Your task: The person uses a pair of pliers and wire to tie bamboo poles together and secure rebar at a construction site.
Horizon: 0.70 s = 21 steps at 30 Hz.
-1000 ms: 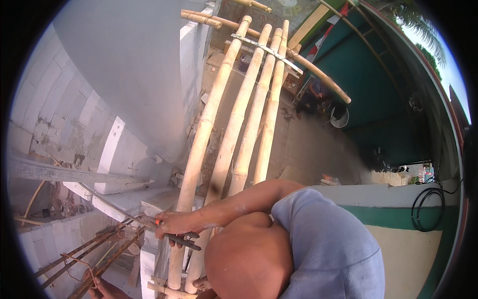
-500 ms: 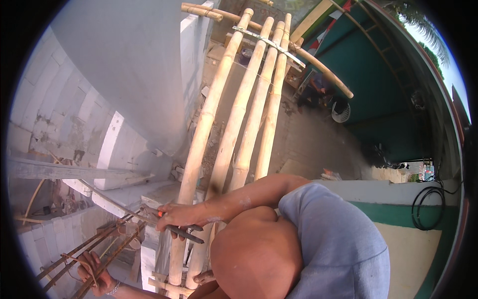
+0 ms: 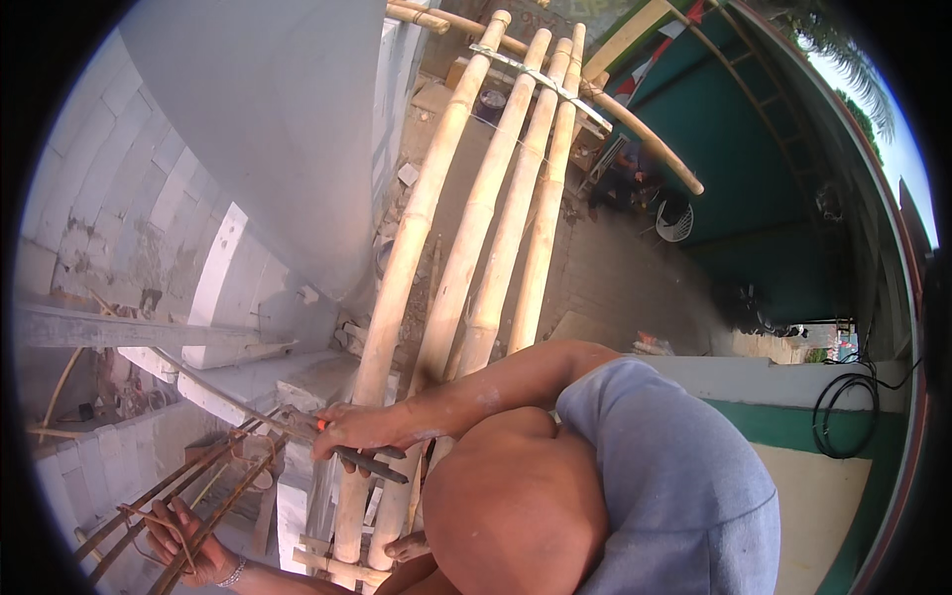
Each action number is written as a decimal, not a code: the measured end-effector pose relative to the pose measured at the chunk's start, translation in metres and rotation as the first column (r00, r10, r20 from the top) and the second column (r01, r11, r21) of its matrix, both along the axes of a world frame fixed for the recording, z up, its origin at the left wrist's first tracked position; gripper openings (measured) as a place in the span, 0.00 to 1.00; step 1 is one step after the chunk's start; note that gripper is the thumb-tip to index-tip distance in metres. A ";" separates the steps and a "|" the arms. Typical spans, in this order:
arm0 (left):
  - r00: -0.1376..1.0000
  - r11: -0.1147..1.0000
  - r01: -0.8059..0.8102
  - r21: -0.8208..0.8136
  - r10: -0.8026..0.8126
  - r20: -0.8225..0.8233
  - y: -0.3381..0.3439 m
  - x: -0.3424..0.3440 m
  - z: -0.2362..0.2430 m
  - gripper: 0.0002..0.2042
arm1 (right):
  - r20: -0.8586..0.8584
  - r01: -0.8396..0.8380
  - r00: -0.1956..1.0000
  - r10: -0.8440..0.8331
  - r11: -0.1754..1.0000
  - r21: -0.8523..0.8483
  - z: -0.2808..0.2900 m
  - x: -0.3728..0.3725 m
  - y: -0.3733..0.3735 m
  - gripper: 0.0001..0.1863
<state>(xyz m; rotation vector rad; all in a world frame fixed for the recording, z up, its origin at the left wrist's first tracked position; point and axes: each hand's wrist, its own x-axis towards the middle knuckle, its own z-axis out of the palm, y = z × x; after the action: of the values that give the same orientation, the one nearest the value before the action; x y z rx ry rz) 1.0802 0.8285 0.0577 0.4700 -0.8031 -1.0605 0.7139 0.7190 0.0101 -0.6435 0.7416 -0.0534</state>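
Observation:
My left hand (image 3: 194, 545) is at the lower left, its fingers curled around a thin bent steel stirrup (image 3: 149, 518) and a long rusty rebar rod (image 3: 223, 514). Several such rods run side by side and slant up to the right. My right hand (image 3: 362, 432) grips dark-handled pincers (image 3: 375, 464), both handles jutting out below the palm. The pincers' head points left at the upper end of the rods, beside a thin wire loop (image 3: 253, 446); its jaws are too small to make out. A bit of orange shows by my right thumb.
Several long bamboo poles (image 3: 466, 228) run away from me, crossed by a pale batten (image 3: 540, 74). My foot (image 3: 407, 547) rests on the poles, high above the ground. A grey column (image 3: 258, 129) rises at left. A person (image 3: 627, 169) sits far below, near a white chair (image 3: 674, 220).
The view has shifted slightly. My left hand's fingers have moved a little on the stirrup and rod. My right hand keeps hold of the pincers in nearly the same place.

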 end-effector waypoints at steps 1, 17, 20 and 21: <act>0.992 0.990 0.128 -0.064 -0.129 -0.013 0.000 0.002 0.001 0.18 | -0.012 0.008 1.000 -0.008 1.000 0.003 -0.002 0.000 0.001 0.25; 0.971 0.978 -0.173 0.113 0.189 -0.145 0.033 -0.008 0.010 0.19 | -0.048 0.026 0.998 -0.027 1.000 -0.010 0.013 -0.001 -0.001 0.22; 0.974 0.978 -0.151 0.145 0.172 -0.147 0.039 -0.013 0.014 0.16 | -0.052 0.037 0.998 -0.037 0.999 0.001 0.005 0.001 0.001 0.22; 0.959 0.957 -0.224 0.183 0.250 -0.135 0.041 -0.019 0.015 0.16 | -0.053 0.041 0.998 -0.040 0.999 0.007 0.003 0.002 0.002 0.22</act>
<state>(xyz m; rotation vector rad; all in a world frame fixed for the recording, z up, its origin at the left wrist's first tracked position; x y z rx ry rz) 1.0617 0.8694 0.0728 0.6017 -0.5061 -0.9301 0.7157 0.7205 0.0128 -0.6239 0.8060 -0.0706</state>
